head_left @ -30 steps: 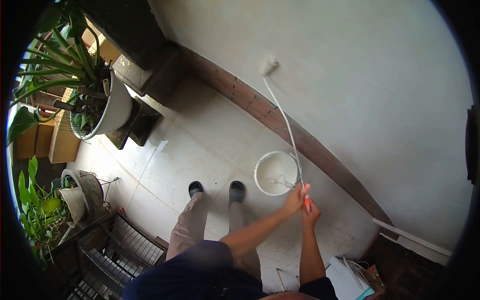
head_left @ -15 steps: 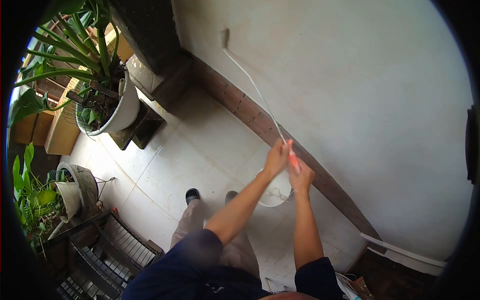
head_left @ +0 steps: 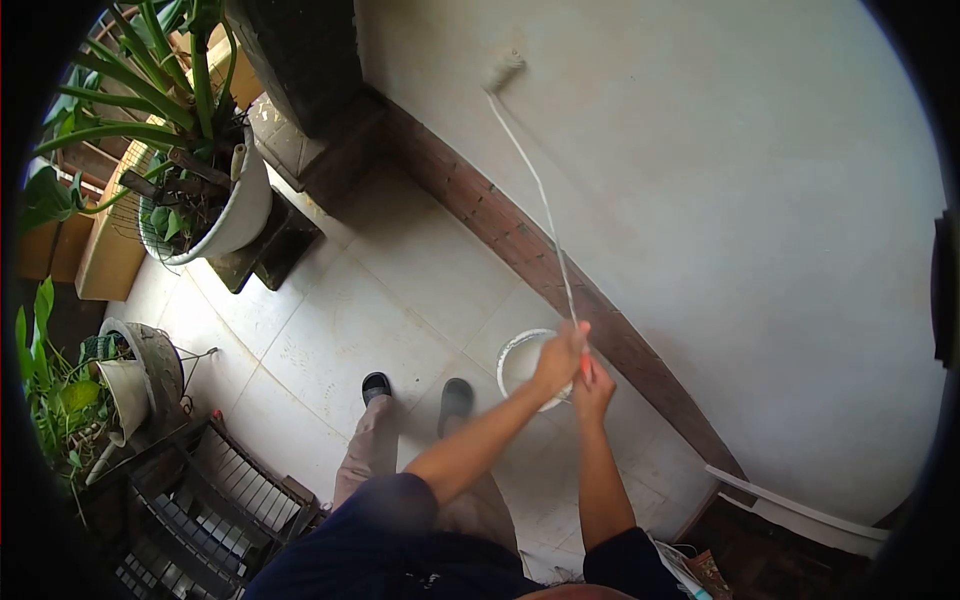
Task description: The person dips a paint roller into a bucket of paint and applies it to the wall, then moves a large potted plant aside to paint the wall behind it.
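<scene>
My left hand is wrapped round the upper part of a paint roller's orange handle. Just below it, my right hand grips the lower part of the same handle. A long thin white rod runs up from the handle to the roller head, which is against the pale wall. Beneath my hands, a round white bucket stands on the tiled floor, partly hidden by my left hand and forearm.
A large potted plant stands on a dark stand at the upper left, with smaller pots below it. A dark slatted rack is at the lower left. A reddish baseboard borders the wall. A white-edged object lies lower right.
The roller head has moved right along the wall and tilted. Both hands have moved down with the handle, and more of the bucket's rim shows.
</scene>
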Available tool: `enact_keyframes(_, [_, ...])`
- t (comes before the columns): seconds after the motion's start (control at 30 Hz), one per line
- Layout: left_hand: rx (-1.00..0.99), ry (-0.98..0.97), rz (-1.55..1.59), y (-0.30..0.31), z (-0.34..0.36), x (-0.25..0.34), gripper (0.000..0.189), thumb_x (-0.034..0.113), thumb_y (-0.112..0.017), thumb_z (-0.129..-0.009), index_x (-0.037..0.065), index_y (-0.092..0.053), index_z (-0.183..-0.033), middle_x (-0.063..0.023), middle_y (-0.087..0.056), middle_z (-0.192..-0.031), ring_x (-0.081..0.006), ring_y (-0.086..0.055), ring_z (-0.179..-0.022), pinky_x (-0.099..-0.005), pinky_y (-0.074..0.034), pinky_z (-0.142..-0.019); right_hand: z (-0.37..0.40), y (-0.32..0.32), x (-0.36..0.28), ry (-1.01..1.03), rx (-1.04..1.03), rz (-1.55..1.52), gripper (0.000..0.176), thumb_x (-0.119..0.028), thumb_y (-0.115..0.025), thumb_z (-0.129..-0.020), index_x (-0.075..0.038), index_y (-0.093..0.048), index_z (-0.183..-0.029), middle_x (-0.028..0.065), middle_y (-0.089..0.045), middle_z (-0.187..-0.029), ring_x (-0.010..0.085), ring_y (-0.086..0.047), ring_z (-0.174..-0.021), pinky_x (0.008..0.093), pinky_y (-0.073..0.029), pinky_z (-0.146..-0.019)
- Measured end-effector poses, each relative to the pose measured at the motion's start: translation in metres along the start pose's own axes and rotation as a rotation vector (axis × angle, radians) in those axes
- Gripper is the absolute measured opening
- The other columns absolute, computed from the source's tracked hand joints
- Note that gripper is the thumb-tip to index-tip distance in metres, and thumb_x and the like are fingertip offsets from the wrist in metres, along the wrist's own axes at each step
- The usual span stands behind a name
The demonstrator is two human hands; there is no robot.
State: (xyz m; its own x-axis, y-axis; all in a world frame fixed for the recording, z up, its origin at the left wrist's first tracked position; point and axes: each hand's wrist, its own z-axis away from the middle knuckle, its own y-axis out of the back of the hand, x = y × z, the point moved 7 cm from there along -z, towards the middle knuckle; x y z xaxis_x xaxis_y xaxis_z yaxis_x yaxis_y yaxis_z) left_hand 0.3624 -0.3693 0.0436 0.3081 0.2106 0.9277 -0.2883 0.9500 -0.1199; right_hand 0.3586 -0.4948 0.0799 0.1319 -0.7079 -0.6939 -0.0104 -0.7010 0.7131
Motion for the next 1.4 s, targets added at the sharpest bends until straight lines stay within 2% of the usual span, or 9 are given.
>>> enact_keyframes(0.23, [0.261, -0.202, -0.126, 0.113, -0.087, 0.075, 0.034, 0.033, -0.048, -0.099, 0.001, -0.058, -0.091, -0.0131, -0.058, -0.065, -0.0224, -0.054, -0.058, -0.0376, -0.044, -0.058, -0.091, -0.078, -0.099, 0.12, -0.106, 0.017, 0.019, -0.019, -0.068, -0.084, -0.005, -0.07, -0.096, 0.0223, -0.065, -0.081, 0.0419, -0.063, -0.075, 0.0432, -0.049, -0.065])
enact_keyframes(0.4, [0.068, -0.096, -0.087, 0.0, -0.027, 0.017, 0.045, 0.045, -0.049, -0.098, 0.001, -0.058, -0.092, -0.0203, -0.066, -0.074, -0.0386, -0.066, -0.072, -0.0441, -0.05, -0.065, -0.03, 0.003, 0.004, 0.086, -0.051, 0.032, 0.021, -0.021, -0.07, -0.085, -0.003, -0.07, -0.097, 0.0177, -0.061, -0.07, 0.0229, -0.063, -0.062, 0.0364, -0.048, -0.061])
enact_keyframes(0.5, [-0.14, 0.041, -0.074, -0.079, 0.042, -0.022, 0.043, 0.044, -0.044, -0.1, 0.002, -0.055, -0.1, -0.023, -0.065, -0.076, -0.0431, -0.065, -0.074, -0.0476, -0.05, -0.066, 0.039, 0.064, 0.094, -0.28, -0.103, -0.171, 0.019, -0.017, -0.069, -0.088, 0.002, -0.068, -0.092, -0.0012, -0.055, -0.066, 0.0084, -0.049, -0.061, 0.0254, -0.042, -0.055])
enact_keyframes(0.63, [-0.219, 0.054, -0.02, -0.115, 0.078, -0.043, 0.043, 0.045, -0.042, -0.1, 0.003, -0.053, -0.103, -0.0242, -0.065, -0.077, -0.0464, -0.063, -0.077, -0.0492, -0.05, -0.068, 0.079, 0.1, 0.105, -0.376, -0.156, -0.257, 0.02, -0.017, -0.068, -0.09, 0.003, -0.068, -0.092, -0.0051, -0.054, -0.07, 0.0063, -0.046, -0.063, 0.0222, -0.039, -0.056])
enact_keyframes(0.77, [-0.044, -0.024, -0.039, -0.048, 0.029, -0.012, 0.042, 0.044, -0.046, -0.099, 0.003, -0.055, -0.101, -0.0229, -0.065, -0.076, -0.0433, -0.065, -0.077, -0.0471, -0.05, -0.067, 0.024, 0.043, 0.061, -0.133, -0.098, -0.052, 0.02, -0.016, -0.07, -0.087, 0.001, -0.068, -0.095, 0.0058, -0.057, -0.067, 0.013, -0.053, -0.062, 0.0293, -0.045, -0.059])
enact_keyframes(0.93, [0.164, -0.235, -0.01, 0.091, -0.073, 0.069, 0.038, 0.038, -0.054, -0.097, 0.0, -0.061, -0.094, -0.0085, -0.063, -0.072, -0.0167, -0.057, -0.065, -0.033, -0.047, -0.061, -0.091, -0.055, -0.086, 0.116, -0.159, 0.113, 0.029, -0.033, -0.068, -0.085, -0.005, -0.07, -0.091, 0.0217, -0.064, -0.077, 0.041, -0.063, -0.074, 0.0429, -0.049, -0.065])
enact_keyframes(1.1, [0.094, -0.185, 0.208, 0.131, -0.121, 0.103, 0.031, 0.03, -0.054, -0.097, 0.0, -0.062, -0.095, -0.0007, -0.061, -0.076, -0.0099, -0.055, -0.068, -0.0286, -0.045, -0.06, -0.136, -0.067, -0.152, 0.049, -0.205, 0.146, 0.033, -0.036, -0.067, -0.085, -0.005, -0.07, -0.094, 0.0195, -0.066, -0.079, 0.0377, -0.064, -0.075, 0.0407, -0.049, -0.067])
enact_keyframes(1.27, [0.159, -0.224, 0.039, 0.016, -0.065, 0.053, 0.035, 0.035, -0.056, -0.097, 0.0, -0.059, -0.09, -0.0059, -0.057, -0.067, -0.0119, -0.053, -0.063, -0.0321, -0.044, -0.056, -0.09, 0.013, -0.057, 0.137, -0.144, 0.154, 0.031, -0.032, -0.066, -0.087, -0.003, -0.07, -0.098, 0.0203, -0.066, -0.078, 0.0327, -0.066, -0.072, 0.0399, -0.05, -0.067])
enact_keyframes(1.4, [-0.066, 0.031, 0.167, -0.12, 0.036, -0.008, 0.043, 0.044, -0.047, -0.099, 0.002, -0.056, -0.099, -0.0203, -0.065, -0.078, -0.0361, -0.067, -0.076, -0.0431, -0.049, -0.065, 0.002, 0.118, 0.073, -0.008, -0.178, 0.203, 0.029, -0.022, -0.071, -0.084, 0.001, -0.068, -0.102, 0.0154, -0.063, -0.073, 0.0176, -0.061, -0.066, 0.0333, -0.048, -0.063])
